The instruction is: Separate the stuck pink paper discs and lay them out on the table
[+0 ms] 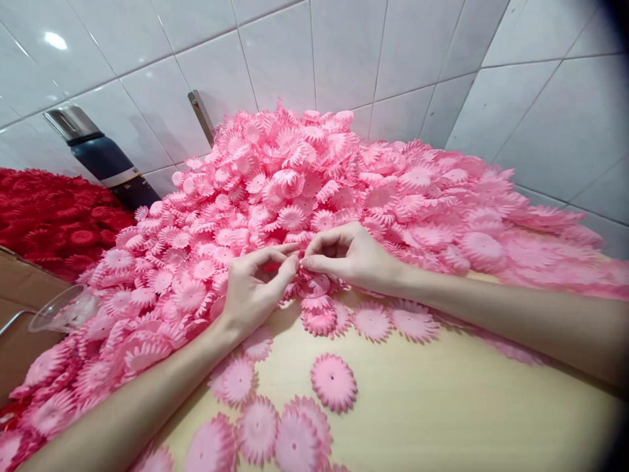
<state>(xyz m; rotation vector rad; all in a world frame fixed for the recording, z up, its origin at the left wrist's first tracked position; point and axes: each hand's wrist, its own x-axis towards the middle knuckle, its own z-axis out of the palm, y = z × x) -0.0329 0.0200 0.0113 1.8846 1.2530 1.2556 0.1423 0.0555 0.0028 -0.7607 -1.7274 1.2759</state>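
My left hand (pixel 258 282) and my right hand (pixel 351 259) meet at the fingertips in front of a big heap of pink scalloped fabric discs (pixel 289 190). Thumb and forefinger are pinched on each hand. Whatever lies between the fingertips is too small and covered to name. Just below them, a few pink discs (pixel 318 318) overlap on the table. Closer to me, a single darker pink disc (pixel 333 383) with a hole in its middle lies flat. More paler discs (pixel 297 446) are spread at the near edge of the view.
A pale wooden table (pixel 442 406) carries the heap against a tiled wall (pixel 344 52). At left are a dark blue bottle (pixel 111 160) with a steel cap, a red pile of similar pieces (pixel 54 216), a clear plastic cup (pixel 66 311) and a cardboard box (pixel 24 295).
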